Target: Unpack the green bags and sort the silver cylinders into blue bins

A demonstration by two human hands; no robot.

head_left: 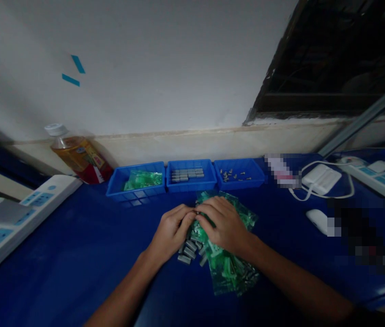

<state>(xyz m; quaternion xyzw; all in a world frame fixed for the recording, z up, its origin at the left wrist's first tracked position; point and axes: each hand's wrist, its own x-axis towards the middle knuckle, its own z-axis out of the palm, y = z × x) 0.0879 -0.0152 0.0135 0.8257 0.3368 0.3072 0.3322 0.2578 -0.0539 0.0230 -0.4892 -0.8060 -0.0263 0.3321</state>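
My left hand (173, 231) and my right hand (224, 225) meet at their fingertips over the middle of the table. Both are closed in a pinch around something small, mostly hidden by the fingers. Beneath and beside the right hand lies a pile of clear plastic bags (226, 272) with green markings; small parts show inside some of them. Several short grey metal pieces (189, 252) lie loose just below the left fingers, against the bags' left edge.
Along the wall stand three blue trays: the left tray (141, 195) holds green bags, the middle tray (192, 186) grey rods, the right tray (243, 185) small screws. A drink bottle (79, 154) and a power strip (32, 215) are left. A white charger (321, 179) and mouse (317, 221) lie right.
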